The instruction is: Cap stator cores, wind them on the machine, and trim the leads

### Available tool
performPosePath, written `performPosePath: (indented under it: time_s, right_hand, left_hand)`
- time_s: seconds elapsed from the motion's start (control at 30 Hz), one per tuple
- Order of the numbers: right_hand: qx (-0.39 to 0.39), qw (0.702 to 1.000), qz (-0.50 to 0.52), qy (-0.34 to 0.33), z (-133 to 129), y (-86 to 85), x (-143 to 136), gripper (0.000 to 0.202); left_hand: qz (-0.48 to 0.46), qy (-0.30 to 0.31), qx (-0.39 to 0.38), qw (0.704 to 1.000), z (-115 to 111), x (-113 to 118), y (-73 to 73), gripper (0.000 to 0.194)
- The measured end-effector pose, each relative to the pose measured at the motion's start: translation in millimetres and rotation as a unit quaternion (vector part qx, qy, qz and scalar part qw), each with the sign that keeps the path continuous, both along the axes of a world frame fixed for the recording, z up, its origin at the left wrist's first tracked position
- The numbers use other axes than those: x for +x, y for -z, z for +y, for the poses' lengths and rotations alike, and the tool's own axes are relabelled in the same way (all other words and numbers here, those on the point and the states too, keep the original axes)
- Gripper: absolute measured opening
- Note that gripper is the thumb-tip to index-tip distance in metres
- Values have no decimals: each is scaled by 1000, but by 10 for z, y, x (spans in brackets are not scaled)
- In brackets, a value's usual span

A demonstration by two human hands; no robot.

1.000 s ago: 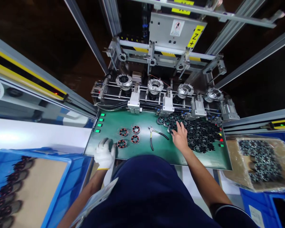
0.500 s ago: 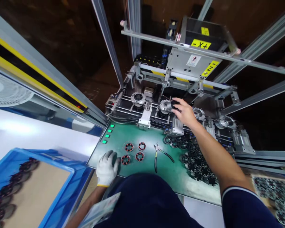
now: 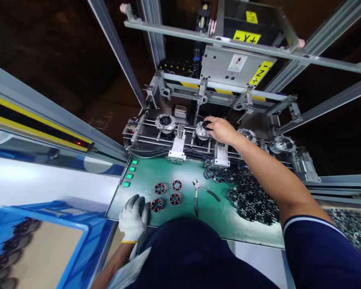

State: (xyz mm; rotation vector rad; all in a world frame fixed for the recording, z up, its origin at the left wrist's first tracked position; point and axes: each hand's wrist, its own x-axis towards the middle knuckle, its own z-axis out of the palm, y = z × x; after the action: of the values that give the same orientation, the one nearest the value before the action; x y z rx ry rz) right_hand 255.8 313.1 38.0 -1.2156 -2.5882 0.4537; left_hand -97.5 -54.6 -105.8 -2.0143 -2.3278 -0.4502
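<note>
Pinching a black part (image 3: 207,125) between its fingers, the bare right hand (image 3: 222,129) holds it at a round metal fixture (image 3: 200,131) beyond the pliers (image 3: 197,186). Well left of the pliers, the gloved left hand (image 3: 132,217) rests with fingers loosely extended, near four red-and-black rings (image 3: 170,199); right of the pliers lie heaped dark parts (image 3: 253,199).

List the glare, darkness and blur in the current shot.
Head view: glare on the white surface at left and a pale sheen on the green table at lower right; head view, upper corners: near-black; head view, right edge: ring-shaped parts look soft.
</note>
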Motion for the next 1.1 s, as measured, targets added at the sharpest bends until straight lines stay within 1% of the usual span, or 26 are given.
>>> performPosePath:
  time_s: [0.1,0.2,0.3,0.37,0.43,0.5,0.57,0.63,0.67,0.77,0.83,0.87,0.93,0.97,1.03,1.1]
  right_hand:
    - [2,1000,-27,-7,-13,-37,-4,21]
    - [9,999,-39,-21,-117,-32,61,38]
    - [13,999,-41,-25,-201,34,118,53]
    - [19,999,-33,-18,-219,85,107,56]
    - [29,999,-16,-4,-257,122,54,55]
    - [48,999,12,20,-397,150,-9,56]
    - [75,995,47,54,-694,181,-28,59]
    - [103,987,81,91,-1138,215,54,59]
    - [116,982,96,113,-1393,232,143,57]
    - [145,960,127,201,-2150,302,584,47]
    - [147,947,132,255,-2556,399,934,39]
    - [138,944,128,270,-2717,471,1087,34]
    - [101,949,112,278,-2961,653,1295,24]
    - [77,953,101,277,-3047,754,1342,20]
    - [28,957,83,278,-3161,942,1340,16]
    - [-13,955,73,287,-3202,1077,1261,20]
  left_hand:
    - [2,2,1,1000,1,1,6,31]
    - [3,-6,2,1000,-1,6,23,33]
    - [0,-13,4,1000,-4,8,38,33]
    - [-3,-12,4,1000,-4,6,42,33]
    - [-3,-11,4,1000,-1,2,43,33]
    - [-2,-9,4,1000,3,-6,47,33]
    - [-2,-7,3,1000,7,-13,53,34]
    - [-2,-6,-1,1000,13,-18,58,35]
    - [-2,-6,-4,1000,17,-17,58,36]
    - [-5,-8,-18,1000,27,-6,45,40]
    - [-9,-14,-29,999,31,7,28,42]
    - [-10,-17,-34,999,33,13,18,42]
    - [-12,-20,-44,999,37,23,0,44]
    - [-12,-19,-50,999,39,27,-9,44]
    - [-9,-17,-60,998,46,30,-21,46]
    - [-2,-14,-70,997,52,31,-28,47]
